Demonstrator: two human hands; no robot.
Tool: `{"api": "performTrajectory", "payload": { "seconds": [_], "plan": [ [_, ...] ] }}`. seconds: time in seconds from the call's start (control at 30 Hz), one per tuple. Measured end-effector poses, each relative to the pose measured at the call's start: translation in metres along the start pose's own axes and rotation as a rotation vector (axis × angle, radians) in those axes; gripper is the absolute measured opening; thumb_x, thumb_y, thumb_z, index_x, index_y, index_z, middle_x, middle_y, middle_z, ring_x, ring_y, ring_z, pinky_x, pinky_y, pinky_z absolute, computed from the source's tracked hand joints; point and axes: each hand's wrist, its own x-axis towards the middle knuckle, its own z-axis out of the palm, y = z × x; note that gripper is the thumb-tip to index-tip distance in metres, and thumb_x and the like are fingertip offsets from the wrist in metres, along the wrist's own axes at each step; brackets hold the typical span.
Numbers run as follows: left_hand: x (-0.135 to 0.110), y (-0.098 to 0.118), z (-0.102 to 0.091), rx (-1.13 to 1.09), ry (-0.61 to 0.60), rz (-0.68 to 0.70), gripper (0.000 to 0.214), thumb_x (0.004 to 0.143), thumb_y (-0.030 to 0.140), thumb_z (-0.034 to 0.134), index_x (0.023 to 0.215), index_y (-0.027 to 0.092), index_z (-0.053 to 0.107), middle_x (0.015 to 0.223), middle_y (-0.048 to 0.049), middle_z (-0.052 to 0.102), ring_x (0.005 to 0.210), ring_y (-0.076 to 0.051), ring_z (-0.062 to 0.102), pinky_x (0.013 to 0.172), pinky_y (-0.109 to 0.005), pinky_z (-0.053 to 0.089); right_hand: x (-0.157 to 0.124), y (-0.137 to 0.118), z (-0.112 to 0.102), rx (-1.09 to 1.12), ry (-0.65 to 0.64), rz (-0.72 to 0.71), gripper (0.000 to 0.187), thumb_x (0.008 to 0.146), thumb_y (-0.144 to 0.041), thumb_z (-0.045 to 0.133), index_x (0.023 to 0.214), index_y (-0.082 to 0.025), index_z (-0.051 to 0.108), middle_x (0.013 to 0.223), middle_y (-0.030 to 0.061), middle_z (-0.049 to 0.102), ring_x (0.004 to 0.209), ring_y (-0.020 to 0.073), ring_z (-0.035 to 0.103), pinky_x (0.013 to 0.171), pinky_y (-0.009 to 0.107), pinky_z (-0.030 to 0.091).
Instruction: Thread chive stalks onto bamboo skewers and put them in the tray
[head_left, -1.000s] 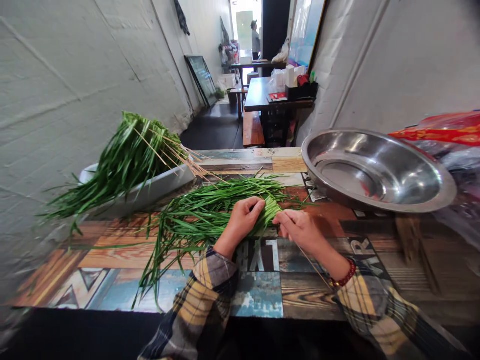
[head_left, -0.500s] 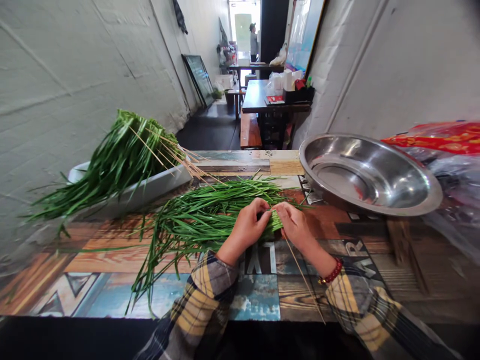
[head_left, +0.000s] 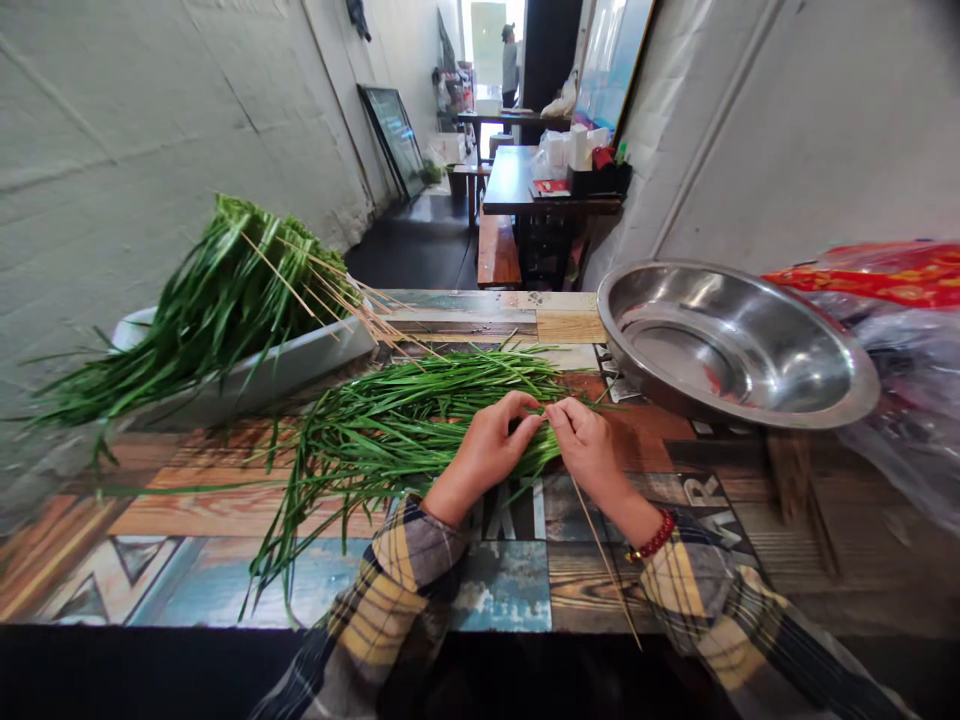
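Long green garlic chives [head_left: 397,425] lie in a loose pile across the table, their pale stem ends under my hands. My left hand [head_left: 491,445] is closed in a pinch on the stem ends of some chives. Fingertip to fingertip with it, my right hand [head_left: 589,450] is closed around a thin bamboo skewer [head_left: 606,565], whose free length slants down past the table's front edge. The skewer's upper end is hidden by my fingers. A few pale stems show between the two hands.
A white tray [head_left: 259,370] at the left carries a heap of skewered chives [head_left: 255,270], bare skewer ends pointing right. On the right stands a steel basin [head_left: 802,370], beside plastic bags [head_left: 915,350]. Farther back are a dark table [head_left: 514,180], a bench and a person [head_left: 510,65].
The view has shifted slightly. My hands stay together at the stem ends, with the right fingers a little more curled. The skewer still hangs from my right hand.
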Motion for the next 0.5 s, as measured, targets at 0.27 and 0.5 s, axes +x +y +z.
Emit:
{"api": "performTrajectory", "payload": {
  "seconds": [0.27,0.5],
  "plan": [
    [0.0,-0.007,-0.016,0.486,-0.003,-0.071,0.032,0.098,0.034,0.036,0.098,0.02,0.065,0.089,-0.0061,0.072,0.083,-0.018,0.066,0.072,-0.025,0.039,0.007,0.012,0.002,0.069,0.072,0.033,0.032,0.093,-0.038,0.041,0.074,-0.02,0.06,0.069,0.0029,0.064,0.064,0.0161,0.058,0.058,0.024,0.038],
    [-0.006,-0.01,-0.05,0.889,-0.033,-0.169,0.044,0.099,0.04,0.029,0.093,0.019,0.068,0.081,-0.0084,0.073,0.078,-0.02,0.066,0.068,-0.027,0.034,0.015,0.022,-0.012,0.11,0.185,0.06,0.037,0.093,-0.042,0.04,0.066,-0.021,0.054,0.058,0.0005,0.054,0.055,0.0154,0.048,0.053,0.026,0.032]
  ]
}}
